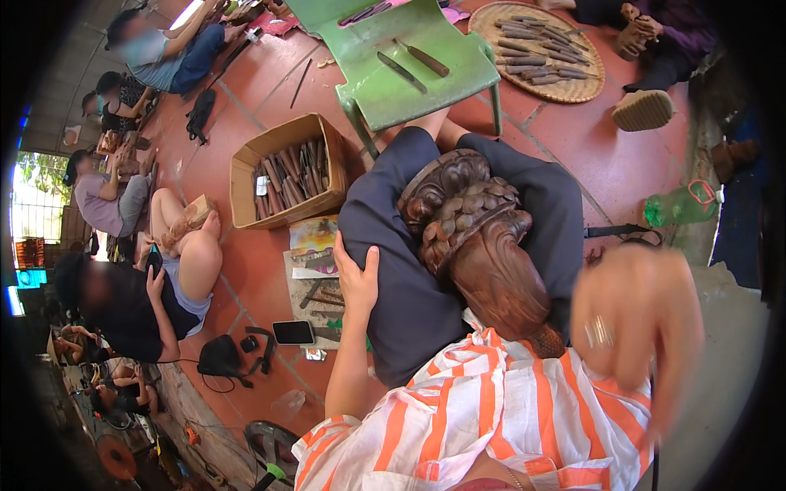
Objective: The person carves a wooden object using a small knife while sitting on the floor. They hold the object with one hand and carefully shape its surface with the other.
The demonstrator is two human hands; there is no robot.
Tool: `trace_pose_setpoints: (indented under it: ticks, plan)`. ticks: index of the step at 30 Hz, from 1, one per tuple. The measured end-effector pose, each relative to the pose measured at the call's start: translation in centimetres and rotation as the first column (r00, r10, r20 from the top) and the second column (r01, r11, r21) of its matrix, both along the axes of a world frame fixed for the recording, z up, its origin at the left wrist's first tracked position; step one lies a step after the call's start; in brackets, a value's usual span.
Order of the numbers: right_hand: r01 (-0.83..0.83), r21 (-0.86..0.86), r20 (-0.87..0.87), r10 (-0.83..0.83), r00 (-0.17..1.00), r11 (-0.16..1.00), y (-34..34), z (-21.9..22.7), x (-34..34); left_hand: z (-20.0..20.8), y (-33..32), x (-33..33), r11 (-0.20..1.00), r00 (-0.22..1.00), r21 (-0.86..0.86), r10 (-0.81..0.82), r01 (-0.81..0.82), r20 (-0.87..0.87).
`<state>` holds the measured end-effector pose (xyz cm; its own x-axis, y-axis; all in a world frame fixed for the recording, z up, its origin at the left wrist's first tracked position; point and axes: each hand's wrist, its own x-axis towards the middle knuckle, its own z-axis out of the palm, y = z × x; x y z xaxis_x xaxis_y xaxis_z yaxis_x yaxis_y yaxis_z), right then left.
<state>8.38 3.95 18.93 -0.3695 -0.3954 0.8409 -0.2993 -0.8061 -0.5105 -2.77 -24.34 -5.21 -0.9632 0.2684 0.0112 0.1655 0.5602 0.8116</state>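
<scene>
A dark brown carved wooden sculpture [499, 278] with rounded, scaly relief rests across my lap, between my legs in dark trousers. My left hand [357, 282] lies on my left thigh, thumb apart from the fingers, holding nothing. Raised at the right, close to the camera, my right hand [634, 319] is smeared by motion; its fingers point downward and what they hold, if anything, does not show. In front of me, two carving tools lie on a green plastic chair [368, 90]: a slim blade [401, 72] and a chisel with a brown handle [427, 60].
A cardboard box [244, 217] of wooden-handled tools stands front left. Beyond the chair lies a round woven tray [599, 86] with many more. A phone [293, 332] and black pouch [219, 357] are left on the tiles; a green bottle [684, 206] is right. Several people sit around.
</scene>
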Motion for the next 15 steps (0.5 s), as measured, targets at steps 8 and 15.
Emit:
trace_pose_setpoints:
  ticks: [8,15]
  plan:
    - [-0.285,0.078,-0.195,0.295,0.935,0.955,-2.5,1.1,4.5,-0.3,0.3,-0.2,0.999,1.000,0.020,-0.025,0.025,0.002]
    - [-0.290,0.429,-0.134,0.377,0.916,0.855,-2.3,0.8,6.7,-0.4,0.1,-0.3,0.999,0.999,0.031,-0.025,0.024,0.022]
